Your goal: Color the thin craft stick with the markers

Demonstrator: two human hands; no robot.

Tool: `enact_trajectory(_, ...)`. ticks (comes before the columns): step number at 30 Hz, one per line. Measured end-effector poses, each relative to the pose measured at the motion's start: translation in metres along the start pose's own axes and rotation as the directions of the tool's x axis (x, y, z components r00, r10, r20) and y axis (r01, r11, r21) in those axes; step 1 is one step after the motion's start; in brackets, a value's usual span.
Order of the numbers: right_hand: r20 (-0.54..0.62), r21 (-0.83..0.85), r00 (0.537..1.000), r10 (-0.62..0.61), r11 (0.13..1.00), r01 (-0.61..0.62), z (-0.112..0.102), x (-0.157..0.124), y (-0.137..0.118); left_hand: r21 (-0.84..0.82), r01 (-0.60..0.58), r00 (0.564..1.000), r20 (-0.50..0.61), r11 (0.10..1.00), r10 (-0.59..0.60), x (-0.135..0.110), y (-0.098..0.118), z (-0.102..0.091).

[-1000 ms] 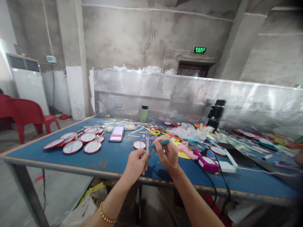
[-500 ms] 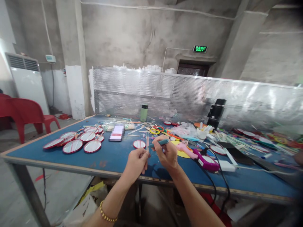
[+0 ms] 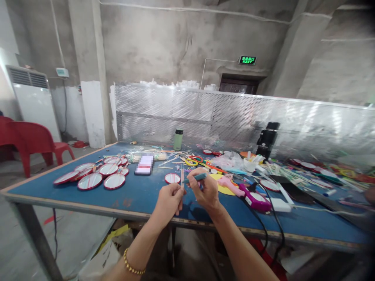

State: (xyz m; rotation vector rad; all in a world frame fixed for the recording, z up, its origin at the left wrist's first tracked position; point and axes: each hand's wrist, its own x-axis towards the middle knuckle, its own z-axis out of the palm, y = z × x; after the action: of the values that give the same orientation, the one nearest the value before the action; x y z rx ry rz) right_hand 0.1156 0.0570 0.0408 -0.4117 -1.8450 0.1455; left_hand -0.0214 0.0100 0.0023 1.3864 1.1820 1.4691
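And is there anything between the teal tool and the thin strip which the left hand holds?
Nothing visible: the teal tool in the right hand points at the thin strip in the left hand. Whether they touch, I cannot tell. The red-rimmed disc lies left of the strip, out of the way.

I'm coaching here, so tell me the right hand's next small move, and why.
Probably, the right hand should steady the tip of the teal pen-like tool against the thin, flat, pale strip: the tip points at the strip, and the left hand pinches the strip's near end. Whether tip and strip touch is unclear.
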Motion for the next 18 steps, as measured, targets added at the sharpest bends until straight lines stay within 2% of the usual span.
enact_trajectory(18,-0.013,0.007,0.999,-0.048,0.999,0.048,-0.0021,0.0004,-0.0046,0.004,-0.006,1.000,0.009,1.000,0.006,0.0004,0.0007,-0.0005)
